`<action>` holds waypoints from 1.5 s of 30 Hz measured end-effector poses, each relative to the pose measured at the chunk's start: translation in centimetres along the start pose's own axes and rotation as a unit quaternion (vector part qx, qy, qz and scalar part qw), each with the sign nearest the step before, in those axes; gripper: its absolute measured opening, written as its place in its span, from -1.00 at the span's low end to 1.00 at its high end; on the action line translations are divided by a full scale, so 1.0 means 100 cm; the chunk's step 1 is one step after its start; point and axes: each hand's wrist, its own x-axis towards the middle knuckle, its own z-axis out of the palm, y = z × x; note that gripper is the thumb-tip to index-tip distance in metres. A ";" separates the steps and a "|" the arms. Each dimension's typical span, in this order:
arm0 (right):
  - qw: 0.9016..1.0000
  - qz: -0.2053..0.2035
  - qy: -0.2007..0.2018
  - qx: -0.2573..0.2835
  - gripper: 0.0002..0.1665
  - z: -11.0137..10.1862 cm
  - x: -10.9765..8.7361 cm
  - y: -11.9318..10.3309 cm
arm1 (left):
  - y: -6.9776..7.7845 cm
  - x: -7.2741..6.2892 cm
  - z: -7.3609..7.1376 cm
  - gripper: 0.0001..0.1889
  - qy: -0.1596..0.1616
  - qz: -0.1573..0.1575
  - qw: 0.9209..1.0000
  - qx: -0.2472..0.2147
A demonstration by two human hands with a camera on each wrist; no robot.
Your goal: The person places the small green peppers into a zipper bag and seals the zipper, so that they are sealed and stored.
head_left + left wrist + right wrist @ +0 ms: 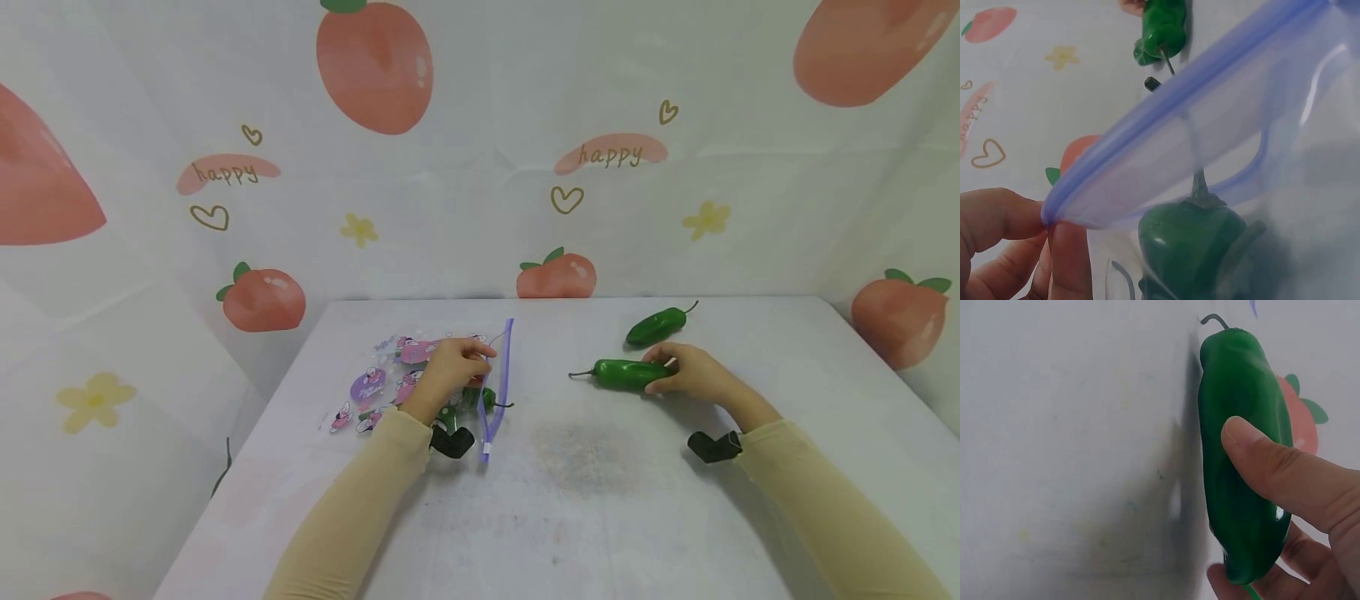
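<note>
My left hand [452, 371] pinches the purple zip edge [1116, 145] of a clear printed plastic bag [367, 385], keeping its mouth parted. Inside the bag lies a green pepper [1191, 240], its stem poking out toward the opening, with more green showing behind it. My right hand [692, 375] grips another long green pepper [621, 375] by its blunt end, thumb across the top and fingers beneath. The stem of that pepper points left at the bag. Farther back, a third green pepper [657, 327] lies on the table behind the right hand.
The white table [570, 550] has a grey smudge [588, 454] in front of the bag and held pepper. A cloth backdrop [465, 208] printed with peaches hangs along the table's back edge. Dark straps [714, 447] hang at both wrists.
</note>
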 end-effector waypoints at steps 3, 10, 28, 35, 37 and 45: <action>1.000 -0.007 0.002 -0.004 -0.47 0.001 0.000 -0.002 | 0.001 -0.001 0.000 -0.73 0.001 0.000 1.000 0.001; 1.000 -0.015 0.004 -0.004 -0.46 0.002 0.000 -0.005 | 0.000 0.001 0.000 -0.73 0.001 0.002 1.000 0.003; 1.000 -0.013 0.010 -0.009 -0.49 0.004 -0.004 -0.016 | 0.000 0.000 0.000 -0.73 -0.002 0.003 1.000 -0.002; 0.999 -0.034 0.019 -0.014 -0.52 0.007 -0.003 -0.019 | 0.001 0.000 0.000 -0.73 0.000 -0.002 1.000 0.002; 0.999 -0.034 0.020 -0.014 -0.53 0.008 -0.002 -0.020 | 0.002 0.000 0.000 -0.73 0.000 -0.003 1.000 0.005; 0.999 -0.027 0.016 -0.011 -0.53 0.009 -0.002 -0.024 | 0.001 0.000 0.000 -0.73 -0.003 0.001 1.000 0.004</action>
